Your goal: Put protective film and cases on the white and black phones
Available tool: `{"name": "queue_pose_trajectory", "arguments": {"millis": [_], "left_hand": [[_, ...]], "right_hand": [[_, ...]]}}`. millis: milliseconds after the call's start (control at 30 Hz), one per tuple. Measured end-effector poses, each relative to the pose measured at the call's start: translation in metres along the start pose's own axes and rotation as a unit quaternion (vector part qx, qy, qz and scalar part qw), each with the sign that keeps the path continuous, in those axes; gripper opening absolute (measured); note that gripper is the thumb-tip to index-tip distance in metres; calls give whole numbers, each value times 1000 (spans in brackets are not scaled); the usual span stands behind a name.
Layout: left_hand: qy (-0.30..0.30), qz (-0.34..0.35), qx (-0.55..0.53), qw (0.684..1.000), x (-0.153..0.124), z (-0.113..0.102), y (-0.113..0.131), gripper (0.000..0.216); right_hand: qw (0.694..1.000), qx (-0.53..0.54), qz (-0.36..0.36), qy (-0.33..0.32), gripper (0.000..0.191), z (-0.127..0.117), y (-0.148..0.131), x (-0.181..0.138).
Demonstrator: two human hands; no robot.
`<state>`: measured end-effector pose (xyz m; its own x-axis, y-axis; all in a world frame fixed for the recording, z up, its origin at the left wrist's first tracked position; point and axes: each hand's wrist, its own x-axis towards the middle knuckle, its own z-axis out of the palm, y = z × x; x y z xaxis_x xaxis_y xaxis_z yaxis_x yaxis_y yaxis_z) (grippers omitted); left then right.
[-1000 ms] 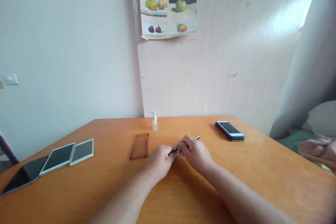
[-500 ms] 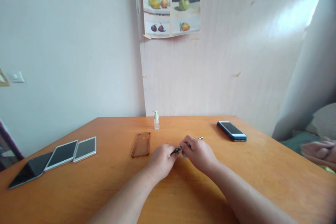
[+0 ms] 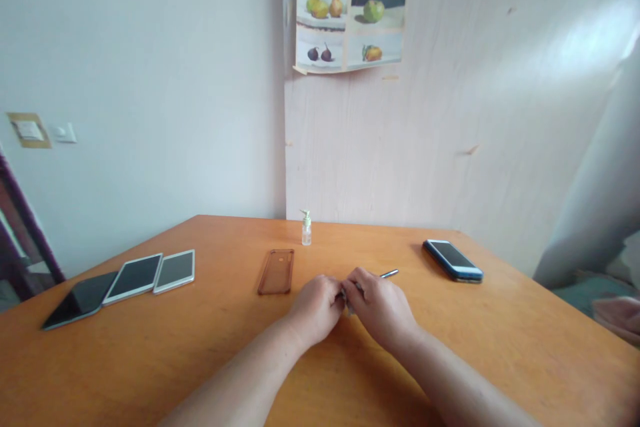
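My left hand (image 3: 319, 310) is closed, its thumb and fingers meeting my right hand just above the table. My right hand (image 3: 383, 307) is closed too, gripping a slim dark object (image 3: 389, 273) whose narrow, shiny end sticks out past the knuckles; the rest is hidden behind the fingers, so its kind is unclear. A bit of whitish, crumpled material (image 3: 350, 310) shows beneath the right fingertips. Left of the hands lies a clear brown phone case (image 3: 277, 272). Behind them stands a small clear pump bottle (image 3: 307, 232) with a pale green top.
On the wooden table (image 3: 210, 360), a dark phone or tablet (image 3: 80, 300) and two white-framed devices (image 3: 134, 278) lie at the left. A stacked white and blue phone (image 3: 454, 260) is at the right. Fruit pictures (image 3: 350, 27) hang on the wall. A pinkish shape is blurred at the right edge.
The view has turned slightly left, so the things on the table appear farther right. Both hands remain together; the dark piece seen between them before is now mostly covered by fingers.
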<state>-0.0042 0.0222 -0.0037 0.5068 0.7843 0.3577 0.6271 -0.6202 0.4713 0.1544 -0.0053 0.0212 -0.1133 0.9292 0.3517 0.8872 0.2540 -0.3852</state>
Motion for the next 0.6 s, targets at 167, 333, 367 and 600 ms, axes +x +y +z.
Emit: {"name": "queue_pose_trajectory", "arguments": {"millis": [167, 333, 367, 600], "left_hand": [[25, 1, 21, 999, 0, 0, 0, 20], [18, 5, 24, 1000, 0, -1, -1, 18], [18, 5, 23, 1000, 0, -1, -2, 19], [20, -6, 6, 1000, -1, -5, -3, 21]], "right_hand": [[994, -4, 107, 23, 30, -11, 38, 17], [982, -8, 180, 60, 32, -21, 89, 36], [981, -2, 184, 65, 33, -20, 95, 37], [974, 62, 205, 81, 38, -10, 114, 36]]}}
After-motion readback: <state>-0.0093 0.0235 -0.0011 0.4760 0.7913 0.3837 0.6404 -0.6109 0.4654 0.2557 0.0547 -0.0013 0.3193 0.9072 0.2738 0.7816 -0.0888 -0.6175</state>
